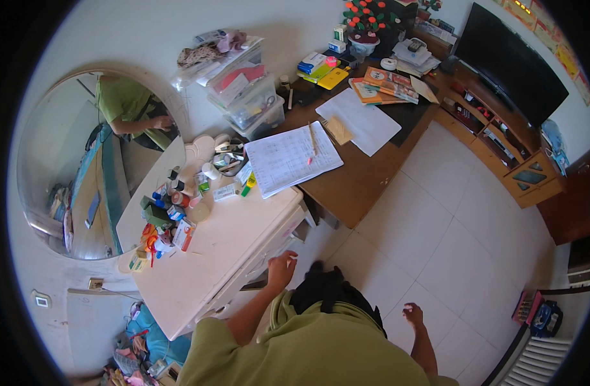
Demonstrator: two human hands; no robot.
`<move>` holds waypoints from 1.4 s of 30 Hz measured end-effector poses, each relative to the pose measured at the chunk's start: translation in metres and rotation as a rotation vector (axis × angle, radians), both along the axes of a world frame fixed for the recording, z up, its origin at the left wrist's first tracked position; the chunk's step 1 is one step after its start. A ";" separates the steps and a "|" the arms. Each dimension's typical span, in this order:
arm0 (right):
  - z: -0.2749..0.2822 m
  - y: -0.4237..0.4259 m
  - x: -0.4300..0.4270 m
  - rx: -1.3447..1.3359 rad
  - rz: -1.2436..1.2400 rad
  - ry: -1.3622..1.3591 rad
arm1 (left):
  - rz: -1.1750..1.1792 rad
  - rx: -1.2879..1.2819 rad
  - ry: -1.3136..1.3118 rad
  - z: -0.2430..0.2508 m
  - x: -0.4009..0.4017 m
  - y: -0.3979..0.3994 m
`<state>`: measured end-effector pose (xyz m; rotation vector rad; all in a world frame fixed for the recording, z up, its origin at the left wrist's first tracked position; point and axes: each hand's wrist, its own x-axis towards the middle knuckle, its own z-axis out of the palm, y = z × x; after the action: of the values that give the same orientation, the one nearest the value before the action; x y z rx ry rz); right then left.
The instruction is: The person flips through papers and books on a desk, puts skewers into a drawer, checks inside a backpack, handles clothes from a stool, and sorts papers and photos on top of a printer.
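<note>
My left hand (281, 270) hangs beside the drawer front of a white dressing table (237, 231), fingers loosely curled, with no object visible in it. Out over the tiled floor at the right, my right hand (413, 313) is half curled; whether it holds anything small cannot be told. On the dressing table stand small boxes, bottles and a green box (157, 215). A stack of written paper sheets (288, 159) spans the corner of the dressing table and the brown desk (353, 193), with a pencil (313, 137) on top. A yellow-green highlighter (248, 185) lies beside the sheets.
A round mirror (102, 164) leans at the left wall. Clear plastic drawers (251, 103) stand on the desk near magazines (384, 87) and a potted plant with orange fruit (365, 43). A television (509, 62) stands on a wooden cabinet (531, 178). Clothes (140, 352) are piled lower left.
</note>
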<state>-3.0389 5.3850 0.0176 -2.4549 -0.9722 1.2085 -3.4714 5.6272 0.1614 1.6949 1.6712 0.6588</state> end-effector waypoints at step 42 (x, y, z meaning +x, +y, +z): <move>0.115 0.259 0.166 0.050 0.236 0.015 | 0.308 -0.103 -0.980 0.065 0.174 0.277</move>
<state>-2.8732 5.6442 0.1326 -2.3400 -1.3007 1.2528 -3.2973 5.9043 0.2268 0.7825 1.1892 1.2610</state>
